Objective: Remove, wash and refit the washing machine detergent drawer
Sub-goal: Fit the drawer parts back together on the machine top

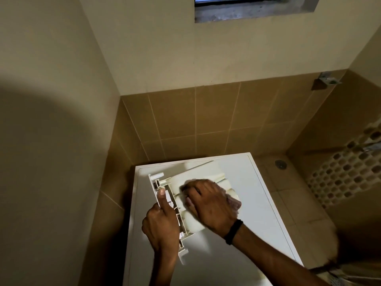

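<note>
Brown tiles (pixel 216 120) cover the lower wall of this small dim room, and a white washing machine (pixel 257 203) stands in the corner with its flat top showing.

On that top lies the detergent drawer (pixel 175 203). It is out of the machine and rests on the lid, with its long front panel at the left side and its body reaching to the right. It looks like thin white plastic with little walls and slots inside. I think it is light and stiff, easy to lift. It could be slippery if it is wet, and the small thin parts might snap if pressed hard. The best place to hold it looks like the thick front panel, or both long sides together.

The left hand (pixel 162 226) is closed around the front panel, with the thumb lying flat along its top edge. It holds the drawer steady.

The right hand (pixel 208 203) is pressed down on the drawer's body, fingers bent. Something soft and pale, maybe a cloth (pixel 234 203), peeks out under the palm. The picture is blurry there, so I cannot be sure what it is. The hand seems to be wiping.

A black band (pixel 234 232) sits on the right wrist. High on the wall is a small window (pixel 237 0). A round floor drain (pixel 280 164) shows beyond the machine.
</note>
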